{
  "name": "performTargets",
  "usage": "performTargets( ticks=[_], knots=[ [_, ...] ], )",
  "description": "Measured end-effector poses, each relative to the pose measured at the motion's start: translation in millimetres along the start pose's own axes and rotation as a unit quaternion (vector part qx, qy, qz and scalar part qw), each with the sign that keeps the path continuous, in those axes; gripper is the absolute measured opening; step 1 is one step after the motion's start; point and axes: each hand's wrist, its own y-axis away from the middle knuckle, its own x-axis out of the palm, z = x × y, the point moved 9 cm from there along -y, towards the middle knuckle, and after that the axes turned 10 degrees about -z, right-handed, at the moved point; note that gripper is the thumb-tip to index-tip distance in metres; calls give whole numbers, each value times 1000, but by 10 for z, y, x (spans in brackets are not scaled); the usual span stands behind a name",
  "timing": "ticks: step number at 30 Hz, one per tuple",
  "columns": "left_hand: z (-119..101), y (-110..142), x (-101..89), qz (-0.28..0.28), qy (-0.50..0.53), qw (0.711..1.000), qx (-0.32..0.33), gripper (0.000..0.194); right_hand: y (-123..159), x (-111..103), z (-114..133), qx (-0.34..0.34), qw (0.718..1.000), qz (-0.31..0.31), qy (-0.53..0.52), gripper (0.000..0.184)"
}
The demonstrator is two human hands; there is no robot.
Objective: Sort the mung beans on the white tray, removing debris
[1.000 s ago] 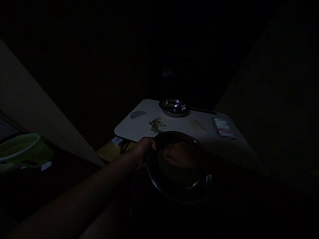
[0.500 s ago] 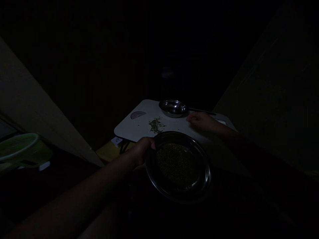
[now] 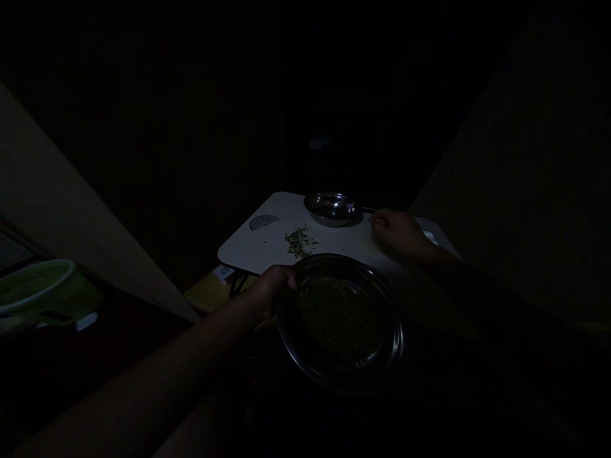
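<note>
My left hand grips the near-left rim of a round steel plate, thumb over the edge. Small green beans, like mung beans, cover the plate's middle. Over the right part of a white table, my right hand is closed with its fingers curled; whether anything is inside I cannot see. Just left of that hand stands a shiny steel bowl. A small scattered pile of beans and bits lies on the tabletop beyond the plate.
A half-round printed mark shows on the tabletop's left. Behind my right hand is a pale object. At far left sits a green basket, beside a slanted pale panel. The room is very dark.
My right hand has moved a little to the right, away from the bowl, with its fingers more curled. The plate in my left hand stays almost in place.
</note>
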Motion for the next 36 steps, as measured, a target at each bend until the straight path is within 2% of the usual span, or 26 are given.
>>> performTargets(
  ticks=[1, 3, 5, 6, 8, 14, 20, 26, 36],
  knots=[
    [1, 1, 4, 0, -1, 1000, -1, 5, 64, -36, 245, -48, 998, 7, -30, 28],
    [-4, 3, 10, -2, -5, 1000, 3, 7, 290, -11, 754, -163, 983, 59, -63, 26],
    [-1, 7, 19, -5, -9, 1000, 4, 9, 603, 66, 1196, -288, 949, 111, -66, 24],
    [5, 12, 30, -2, -9, 1000, 3, 10, 744, 116, 1345, -330, 933, 132, -61, 24],
    [31, 20, 50, 4, -9, 1000, -8, 10, 921, 190, 1513, -373, 916, 143, -44, 22],
    [34, -3, 69, 30, -3, 1000, 0, 9, 982, 313, 1623, -388, 910, 145, 12, 19],
    [-4, 1, 56, 30, -11, 999, 13, 8, 985, 374, 1653, -398, 905, 150, 26, 18],
    [13, 40, 50, 15, -4, 1000, -6, 9, 994, 455, 1645, -394, 905, 158, 37, 20],
    [21, 17, 25, 15, -10, 1000, -5, 13, 1001, 330, 1690, -372, 915, 146, -56, 20]
  ],
)
